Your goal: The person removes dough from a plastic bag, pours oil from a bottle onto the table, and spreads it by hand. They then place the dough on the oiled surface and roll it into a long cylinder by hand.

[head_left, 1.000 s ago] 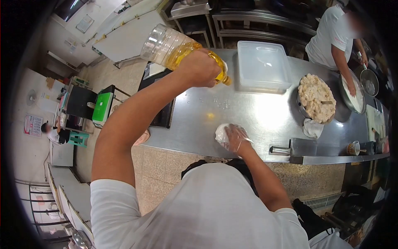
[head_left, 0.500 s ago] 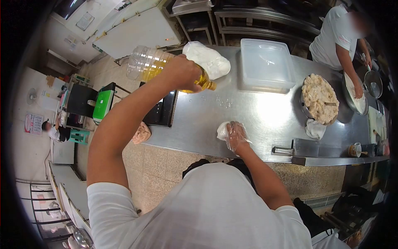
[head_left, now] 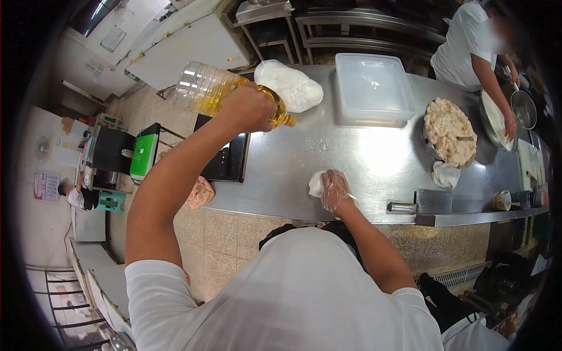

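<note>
A large clear plastic bottle of yellow oil [head_left: 208, 96] lies tilted in the air, its neck pointing down to the right over the steel table [head_left: 275, 169]. My left hand [head_left: 254, 108] is closed around it near the neck. A thin clear plastic glove covers my right hand [head_left: 336, 190], which rests near the table's front edge with its fingers curled over a small white lump [head_left: 317, 183]. Drops of liquid [head_left: 316, 143] dot the steel between my hands. Behind the bottle's neck sits a big smooth white mass of dough [head_left: 290, 85].
A lidded clear plastic box [head_left: 374, 88] stands at the back. To the right are a bowl heaped with pale dough-like chunks [head_left: 451, 131], a white cloth [head_left: 445, 174] and a broad-bladed cleaver [head_left: 430, 202]. A co-worker [head_left: 465, 50] reaches into a bowl [head_left: 492, 120] at the far right.
The bottle and my left hand have shifted slightly left, still tilted. My right hand stays on the white lump; the whole view has moved a little.
</note>
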The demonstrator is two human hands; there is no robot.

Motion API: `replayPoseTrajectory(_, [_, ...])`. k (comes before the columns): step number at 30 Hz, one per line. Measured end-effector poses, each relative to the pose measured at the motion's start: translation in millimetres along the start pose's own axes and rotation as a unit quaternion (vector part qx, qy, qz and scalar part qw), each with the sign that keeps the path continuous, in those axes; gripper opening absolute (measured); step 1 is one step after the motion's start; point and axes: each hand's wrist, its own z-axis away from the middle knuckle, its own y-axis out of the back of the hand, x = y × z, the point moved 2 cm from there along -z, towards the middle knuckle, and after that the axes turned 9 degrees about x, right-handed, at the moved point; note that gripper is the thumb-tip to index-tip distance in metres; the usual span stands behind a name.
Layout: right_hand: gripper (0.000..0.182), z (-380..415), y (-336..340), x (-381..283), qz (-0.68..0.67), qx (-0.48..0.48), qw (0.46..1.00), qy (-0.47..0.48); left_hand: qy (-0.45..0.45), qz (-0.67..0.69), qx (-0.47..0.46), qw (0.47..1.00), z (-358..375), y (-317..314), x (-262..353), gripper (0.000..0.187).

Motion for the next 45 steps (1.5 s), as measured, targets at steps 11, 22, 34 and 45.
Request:
replayPoseTrajectory(11, [0.061,2.6,-7.2,5.3,0.039,0.018,0.999,0.020,0.005,-0.019,-0.008,1.000,-6.9,8.0,0.2,0.030])
replayPoseTrajectory(22, [0.069,19.1,21.7,6.6,-0.012,-0.036,0.999,-0.007,0.033,0.084,-0.026,0.996,-58.3,23.1,36.3,0.045])
replayPoseTrajectory(34, [0.074,94.8,105.0,31.3,-0.159,-0.044,0.981,-0.105,0.082,0.654,0.072,0.748,-156.6,-31.1,105.0,0.052])
replayPoseTrajectory(45, [0.067,126.4,108.3,45.6,-0.107,-0.003,0.987,-0.121,0.009,0.832,-0.009,0.555,-240.1,-59.9,267.1,0.029])
